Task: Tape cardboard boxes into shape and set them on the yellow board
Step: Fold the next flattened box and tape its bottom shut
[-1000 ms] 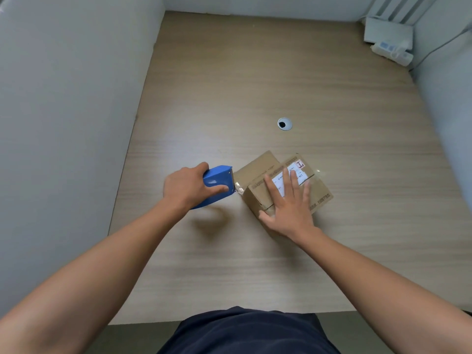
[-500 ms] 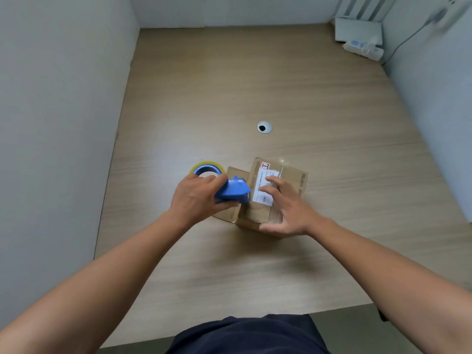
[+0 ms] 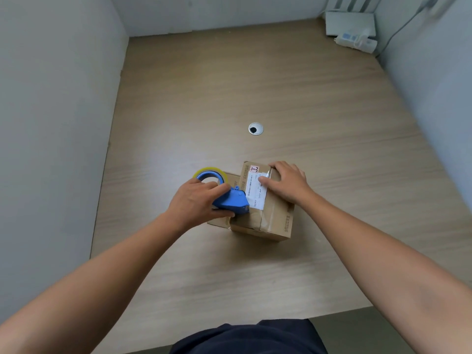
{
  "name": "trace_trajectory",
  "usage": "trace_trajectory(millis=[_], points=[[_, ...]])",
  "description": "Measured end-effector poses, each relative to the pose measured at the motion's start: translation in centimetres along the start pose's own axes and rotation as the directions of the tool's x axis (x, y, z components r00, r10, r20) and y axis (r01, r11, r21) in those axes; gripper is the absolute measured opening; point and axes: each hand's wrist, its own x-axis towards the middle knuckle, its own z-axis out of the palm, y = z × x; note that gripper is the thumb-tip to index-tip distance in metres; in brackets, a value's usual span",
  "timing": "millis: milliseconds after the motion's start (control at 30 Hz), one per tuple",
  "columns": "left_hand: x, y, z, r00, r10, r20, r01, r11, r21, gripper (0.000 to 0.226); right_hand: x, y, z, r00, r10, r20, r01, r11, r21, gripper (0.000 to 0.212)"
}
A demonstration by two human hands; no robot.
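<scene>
Inside the grip of the left hand [image 3: 196, 200], clamped around its body, sits the blue tape dispenser [image 3: 233, 201]. Its nose touches the top of the cardboard box [image 3: 275, 218], just in front of this grip. To the right of it, the right hand [image 3: 288, 181] lies on the box top with its grip apart, pressing down beside the white label [image 3: 255, 190]. Below both hands, the box stands on the counter [image 3: 281, 85]. No yellow board is in view. I judge the taping step is in hand. Next, the dispenser should run along the seam with even pressure while the box is held steady.
</scene>
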Motion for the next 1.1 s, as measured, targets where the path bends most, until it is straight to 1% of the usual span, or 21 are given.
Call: trace_trajectory(millis=[67,133,200,233,267,300,333,367,400,433,467,533,567,600,700,767,833,867,967,1033,1100], points=[[-0.1,0.2,0.2,1.000,0.000,0.003,0.000,1.000,-0.007,0.058,0.4,0.0,0.1,0.999,0.041,-0.019,-0.039,0.997,0.060,0.045],[-0.4,0.5,0.4,1.000,0.016,0.018,-0.016,1.000,-0.015,0.057,0.5,-0.2,0.1,0.998,0.037,-0.041,-0.034,0.997,0.071,0.044],[-0.5,0.8,0.3,1.000,0.012,0.026,-0.011,1.000,-0.019,0.056,0.6,0.0,0.0,1.000,-0.005,-0.003,0.005,0.999,0.049,0.049],[-0.4,0.9,0.2,1.000,0.008,0.028,-0.007,1.000,-0.020,0.055,0.4,0.3,-0.2,0.999,-0.047,0.012,0.046,0.999,0.028,0.055],[-0.4,1.0,0.1,1.000,0.005,0.029,-0.004,1.000,-0.020,0.055,-0.2,0.7,-0.3,0.995,-0.101,-0.014,0.101,0.995,-0.004,0.062],[-0.4,1.1,0.0,0.999,-0.003,0.035,0.004,1.000,-0.020,0.054,-1.2,1.1,-0.3,0.985,-0.147,-0.089,0.145,0.989,-0.032,0.068],[-0.3,1.3,-0.1,0.999,-0.016,0.049,0.017,1.000,-0.022,0.054,-2.6,1.6,-0.3,0.965,-0.170,-0.198,0.167,0.985,-0.037,0.069],[-0.3,1.4,-0.1,0.997,-0.031,0.069,0.033,0.999,-0.030,0.055,-4.4,1.9,0.0,0.938,-0.162,-0.308,0.164,0.986,-0.020,0.065],[-0.4,1.4,0.0,0.995,-0.045,0.085,0.049,0.998,-0.043,0.055,-6.4,2.1,0.5,0.916,-0.145,-0.374,0.159,0.987,0.007,0.060],[-0.4,1.4,0.0,0.994,-0.057,0.092,0.063,0.997,-0.054,0.055,-8.4,2.3,1.3,0.915,-0.145,-0.377,0.163,0.987,0.016,0.057],[-0.5,1.4,0.0,0.993,-0.067,0.094,0.073,0.996,-0.059,0.056,-10.2,2.5,2.2,0.929,-0.172,-0.327,0.181,0.983,-0.002,0.057],[-0.5,1.6,-0.1,0.993,-0.073,0.097,0.078,0.996,-0.047,0.056,-12.4,3.2,4.1,0.956,-0.241,-0.166,0.228,0.969,-0.097,0.064],[-0.5,1.8,-0.2,0.993,-0.069,0.096,0.073,0.997,-0.038,0.056,-12.8,3.7,4.8,0.961,-0.255,-0.108,0.239,0.961,-0.139,0.068],[-0.5,2.0,-0.4,0.994,-0.066,0.093,0.069,0.997,-0.034,0.056,-12.8,4.3,5.2,0.960,-0.266,-0.084,0.251,0.955,-0.157,0.070],[-0.4,2.9,-0.6,0.994,-0.061,0.091,0.066,0.996,-0.056,0.056,-11.3,4.5,4.6,0.959,-0.283,-0.024,0.278,0.952,-0.126,0.074],[-0.2,3.6,-0.6,0.993,-0.053,0.106,0.059,0.997,-0.050,0.056,-10.1,4.1,3.4,0.964,-0.267,0.009,0.267,0.963,-0.039,0.076],[0.0,4.3,-0.6,0.991,-0.072,0.112,0.076,0.996,-0.037,0.056,-9.4,3.5,1.8,0.969,-0.247,-0.025,0.248,0.963,0.103,0.071],[0.0,4.6,-0.6,0.990,-0.088,0.113,0.092,0.995,-0.031,0.057,-9.1,3.2,1.2,0.966,-0.253,-0.047,0.257,0.956,0.143,0.068],[0.1,5.3,-0.7,0.986,-0.107,0.129,0.108,0.994,-0.004,0.057,-8.8,2.2,0.2,0.955,-0.289,-0.065,0.296,0.939,0.172,0.058],[0.2,5.8,-0.8,0.983,-0.119,0.138,0.119,0.993,0.003,0.057,-8.6,1.6,0.5,0.954,-0.295,-0.058,0.300,0.929,0.214,0.043],[0.3,6.1,-0.8,0.980,-0.139,0.143,0.140,0.990,0.003,0.056,-8.4,1.5,0.9,0.956,-0.284,-0.071,0.293,0.920,0.263,0.023]])
